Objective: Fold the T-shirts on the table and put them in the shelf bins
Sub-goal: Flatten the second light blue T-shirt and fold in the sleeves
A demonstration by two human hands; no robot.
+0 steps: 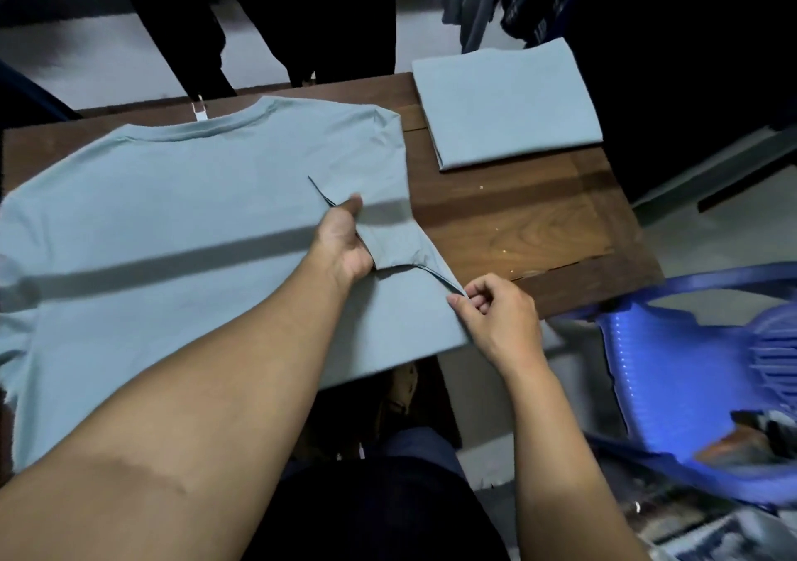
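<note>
One folded T-shirt (pixel 509 103) lay far right; my left hand (pixel 345 239) gripped and right hand (pixel 496 314) pinched the spread T-shirt (pixel 172 215) mid-fold; binning outstanding

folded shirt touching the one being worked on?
No, a strip of bare table shows between the folded shirt and the spread shirt.

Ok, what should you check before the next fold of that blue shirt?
1. Left hand holds the tucked-in sleeve: ok.
2. Right hand pinches the T-shirt at its side edge: ok.
3. Whole T-shirt on the table: not ok, the near end hangs off.
4. Folded T-shirt clear of it: ok.
5. Shelf bins ready: cannot tell, out of view.
</note>
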